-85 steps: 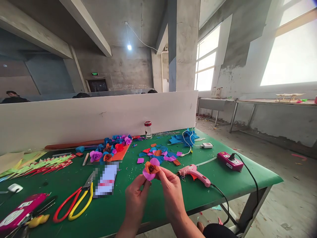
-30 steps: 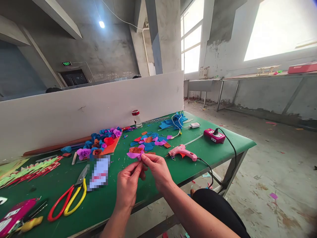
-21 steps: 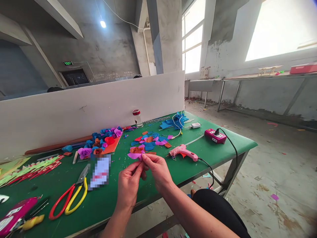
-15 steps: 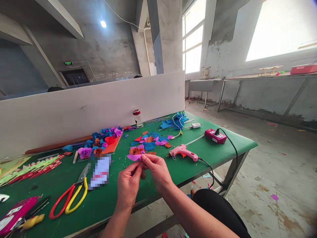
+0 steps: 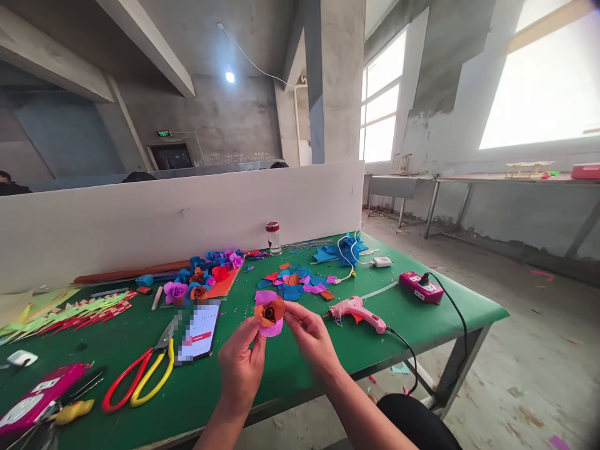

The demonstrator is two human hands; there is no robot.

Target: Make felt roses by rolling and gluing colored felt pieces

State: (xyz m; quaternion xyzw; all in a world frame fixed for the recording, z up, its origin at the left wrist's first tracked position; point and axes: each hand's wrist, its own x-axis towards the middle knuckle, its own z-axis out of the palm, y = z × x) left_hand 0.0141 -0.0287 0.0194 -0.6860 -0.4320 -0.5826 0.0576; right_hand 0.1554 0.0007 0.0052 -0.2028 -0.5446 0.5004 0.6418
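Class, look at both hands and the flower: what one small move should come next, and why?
Probably the right hand should reach for a loose purple piece, leaving the flower in the left hand: its purple petals show above and below the orange centre, while the sides look bare.

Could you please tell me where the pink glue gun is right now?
In the head view, the pink glue gun lies on the green table, just right of the right hand and nearer than the magenta power strip.
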